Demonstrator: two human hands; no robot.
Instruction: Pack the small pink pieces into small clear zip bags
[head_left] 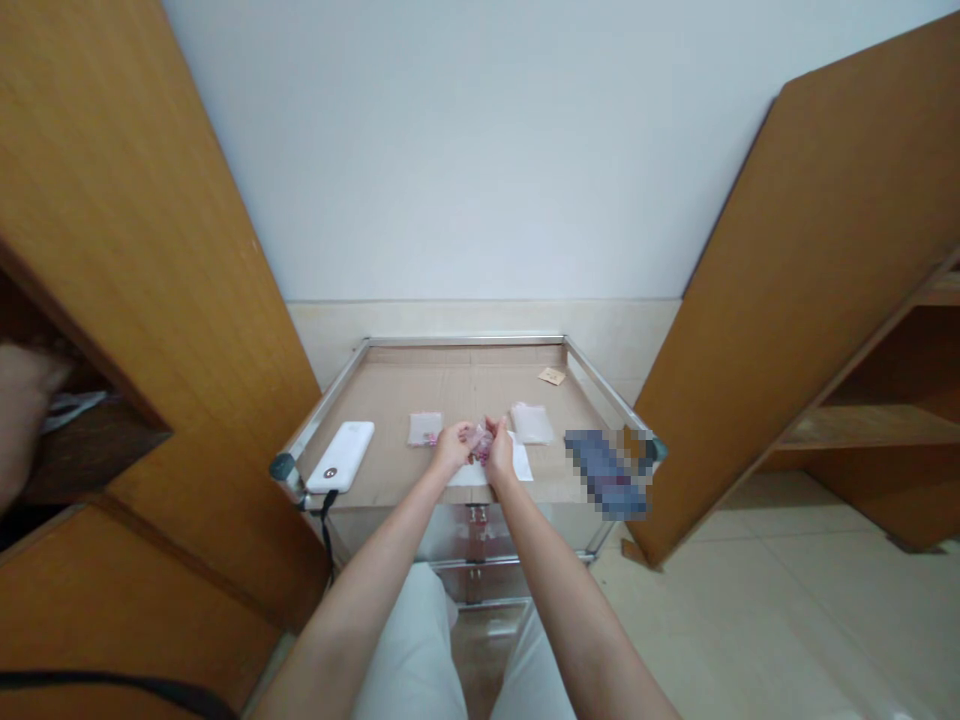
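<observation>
Both my hands meet above the middle of a cardboard-topped table. My left hand point(452, 447) and my right hand point(500, 450) pinch a small transparent plastic bag point(480, 443) with pink contents. Beneath them lies a white sheet of paper point(474, 476). To the left of my left hand sits a similar small bag point(424, 429) with bits of pink inside. A frosted plastic bag point(531, 423) lies just beyond my right hand. Farther left is a white power bank point(340, 456), with a black cable point(325, 530) hanging over the table's front edge.
A metal frame point(465, 341) edges the table, and a small tan card point(552, 376) lies near its back corner. A pixelated blue object point(604, 474) sits at the right. Open wooden cabinet doors point(810, 300) flank the table. Another person's blurred hand point(19, 420) shows at the far left.
</observation>
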